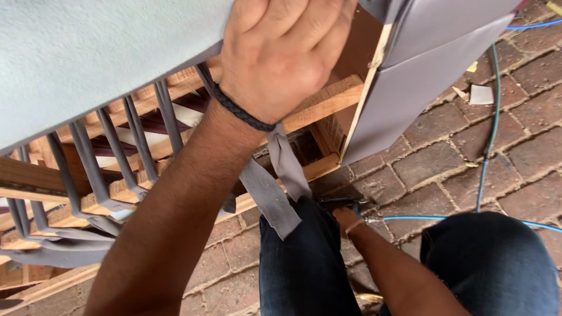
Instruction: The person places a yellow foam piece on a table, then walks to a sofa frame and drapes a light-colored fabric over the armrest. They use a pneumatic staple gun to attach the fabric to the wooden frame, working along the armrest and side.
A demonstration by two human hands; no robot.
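Left hand (280,55) is up top centre, knuckles toward camera, fingers curled and clamped on the edge of the pale grey upholstery fabric (88,52) where it wraps over the light wooden furniture frame (325,102); a black braided wristband (240,108) sits on that wrist. Fabric panel fills the upper left of the view, stretched over the frame. Below it, a row of grey elastic webbing straps (117,152) runs across the open frame, ends bunched at lower left. Two loose grey strap ends (281,187) hang down from just under the left wrist, over the near knee. Right hand (346,219) is low centre, mostly hidden behind the leg in dark blue jeans (304,263) (only the wrist and the base of the hand show), closed around a dark metal tool (339,201) pressed near the bottom rail of the frame; how tight that grasp is, can't tell. A thin blue hose (410,218) runs right from the tool across the red brick paving (445,158). At upper right, a grey fabric-covered side panel (421,76) stands on the frame's right end. Pale paper scraps (481,93) lie on the bricks at far right.
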